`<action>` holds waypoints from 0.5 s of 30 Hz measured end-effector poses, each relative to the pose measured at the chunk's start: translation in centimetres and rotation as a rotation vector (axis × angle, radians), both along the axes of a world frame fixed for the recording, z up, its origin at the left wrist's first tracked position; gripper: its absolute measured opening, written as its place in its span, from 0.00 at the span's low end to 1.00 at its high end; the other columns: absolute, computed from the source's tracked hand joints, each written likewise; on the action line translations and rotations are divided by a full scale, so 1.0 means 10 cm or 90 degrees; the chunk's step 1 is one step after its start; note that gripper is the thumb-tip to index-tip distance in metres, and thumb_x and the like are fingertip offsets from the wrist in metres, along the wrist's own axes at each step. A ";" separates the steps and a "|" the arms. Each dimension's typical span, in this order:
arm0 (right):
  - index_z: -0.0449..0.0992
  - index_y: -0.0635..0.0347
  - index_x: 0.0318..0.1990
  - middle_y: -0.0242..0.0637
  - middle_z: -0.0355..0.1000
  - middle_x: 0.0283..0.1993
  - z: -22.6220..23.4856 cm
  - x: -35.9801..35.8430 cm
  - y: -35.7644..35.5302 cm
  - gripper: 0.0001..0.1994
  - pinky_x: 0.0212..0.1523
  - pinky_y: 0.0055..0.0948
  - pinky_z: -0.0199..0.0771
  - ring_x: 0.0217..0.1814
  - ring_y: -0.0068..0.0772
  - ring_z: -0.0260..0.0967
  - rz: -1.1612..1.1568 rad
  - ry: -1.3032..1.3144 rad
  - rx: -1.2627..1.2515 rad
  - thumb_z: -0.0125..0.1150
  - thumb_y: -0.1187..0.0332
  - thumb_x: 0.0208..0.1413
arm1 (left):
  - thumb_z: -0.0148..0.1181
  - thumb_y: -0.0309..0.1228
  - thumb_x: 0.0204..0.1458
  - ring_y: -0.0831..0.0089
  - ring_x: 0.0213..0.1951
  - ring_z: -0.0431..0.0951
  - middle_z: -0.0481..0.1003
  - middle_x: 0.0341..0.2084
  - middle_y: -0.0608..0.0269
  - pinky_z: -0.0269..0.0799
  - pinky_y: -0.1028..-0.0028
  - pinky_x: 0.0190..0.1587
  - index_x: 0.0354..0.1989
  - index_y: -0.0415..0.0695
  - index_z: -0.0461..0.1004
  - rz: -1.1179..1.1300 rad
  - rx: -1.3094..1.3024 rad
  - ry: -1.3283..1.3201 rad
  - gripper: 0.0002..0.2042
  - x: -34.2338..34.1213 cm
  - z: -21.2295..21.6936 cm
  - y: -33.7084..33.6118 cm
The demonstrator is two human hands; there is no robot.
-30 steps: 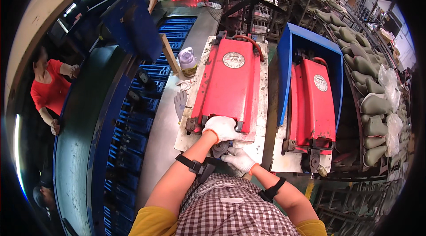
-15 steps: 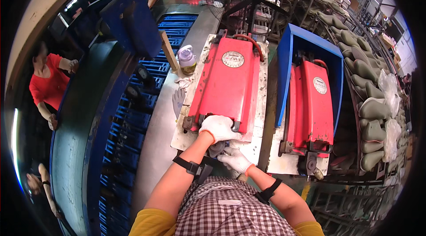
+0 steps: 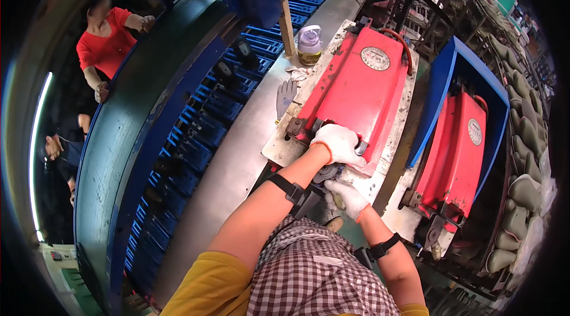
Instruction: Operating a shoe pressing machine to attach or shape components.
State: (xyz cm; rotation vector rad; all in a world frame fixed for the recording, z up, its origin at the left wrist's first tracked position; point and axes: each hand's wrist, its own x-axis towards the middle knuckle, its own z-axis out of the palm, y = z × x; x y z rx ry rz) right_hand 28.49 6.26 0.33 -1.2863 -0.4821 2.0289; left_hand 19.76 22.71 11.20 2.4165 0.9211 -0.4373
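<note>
A red press lid [image 3: 356,93] lies flat on a stained grey base plate [image 3: 279,147] in front of me. My left hand [image 3: 339,144], in a white glove, is closed over the handle on the lid's near edge. Just below it my right hand [image 3: 346,197], also gloved, reaches in under the lid's front edge; what it touches is hidden. A second red press [image 3: 457,155] stands to the right inside a blue frame [image 3: 442,87].
A lilac-capped bottle [image 3: 310,46], a wooden stick [image 3: 287,25] and a spare grey glove [image 3: 285,96] lie left of the press. A blue conveyor [image 3: 202,132] curves along the left; a person in red [image 3: 107,43] stands beyond it. Grey shoe lasts [image 3: 525,191] are racked at right.
The view has swung so the presses sit further right and tilted. Both hands stay at the near edge of the red lid, left on the handle, right beneath it.
</note>
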 end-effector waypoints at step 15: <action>0.71 0.51 0.37 0.28 0.68 0.24 -0.06 -1.07 -0.11 0.13 0.20 0.25 0.58 0.19 0.23 0.60 -0.450 0.024 -0.120 0.62 0.53 0.65 | 0.58 0.66 0.51 0.53 0.40 0.86 0.84 0.34 0.46 0.79 0.57 0.46 0.36 0.41 0.86 -0.058 0.011 -0.066 0.34 -0.02 -0.18 0.05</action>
